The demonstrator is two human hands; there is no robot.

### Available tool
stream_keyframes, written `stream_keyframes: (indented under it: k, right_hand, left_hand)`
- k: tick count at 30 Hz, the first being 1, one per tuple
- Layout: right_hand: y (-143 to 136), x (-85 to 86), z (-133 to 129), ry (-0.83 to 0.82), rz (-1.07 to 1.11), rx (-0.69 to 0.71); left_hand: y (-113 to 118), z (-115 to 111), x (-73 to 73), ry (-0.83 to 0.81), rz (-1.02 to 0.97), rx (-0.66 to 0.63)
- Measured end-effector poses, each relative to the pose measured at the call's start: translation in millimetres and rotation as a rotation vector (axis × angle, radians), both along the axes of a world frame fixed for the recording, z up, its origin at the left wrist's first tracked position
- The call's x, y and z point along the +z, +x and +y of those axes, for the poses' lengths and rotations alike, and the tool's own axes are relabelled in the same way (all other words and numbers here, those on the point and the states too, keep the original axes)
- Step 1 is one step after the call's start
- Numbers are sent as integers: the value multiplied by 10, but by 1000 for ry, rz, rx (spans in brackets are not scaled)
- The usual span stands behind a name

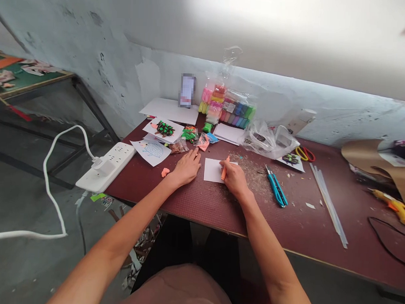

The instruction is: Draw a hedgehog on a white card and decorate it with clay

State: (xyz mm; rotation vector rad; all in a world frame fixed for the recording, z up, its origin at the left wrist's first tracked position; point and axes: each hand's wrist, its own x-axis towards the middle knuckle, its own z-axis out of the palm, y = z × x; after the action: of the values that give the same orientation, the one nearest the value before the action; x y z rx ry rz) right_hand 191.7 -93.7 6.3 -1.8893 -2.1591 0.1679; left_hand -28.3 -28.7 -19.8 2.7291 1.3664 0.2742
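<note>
My right hand (235,177) grips an orange marker (225,168) over a small white sheet of paper (213,169). My left hand (187,168) lies flat on the table just left of that sheet, its fingers stretched out. A lump of orange clay (165,172) sits beside my left wrist. Beyond my left fingertips are an opened packet of orange clay (203,142) and a packet of brown clay (179,146). A card with a blue hedgehog-like drawing (151,151) lies to the left, below a card bearing a green and dark clay figure (164,128).
Bags of coloured clay (237,112) and a phone (187,90) stand by the wall. A blue utility knife (276,186), scissors (304,154), clear glue sticks (328,205) and a yellow glue gun (391,205) lie rightward. A power strip (105,166) juts off the left edge.
</note>
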Motion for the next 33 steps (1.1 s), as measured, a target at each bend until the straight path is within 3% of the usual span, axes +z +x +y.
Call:
stream_keyframes:
  k: [6,13,17,22,28,33]
  right_hand:
    - [-5,-5,-10,34,26,-30]
    - [14,-25,-12,17,51,-40]
    - [25,-35,-7,28,62,-33]
    - [14,-20,-9,6,52,-44]
    - [6,-1,-24,21,56,-53]
    - [5,-24,-17,25,66,-45]
  left_hand:
    - [174,206,45,37,4,-191]
    - [128,500,33,53,-29,-124]
    - [-30,509,34,68,-93,-110]
    - [-87,449,82,72,-69,-1]
    - [85,362,71,66,-47,-240]
    - [-8,407,81,96,-54,-53]
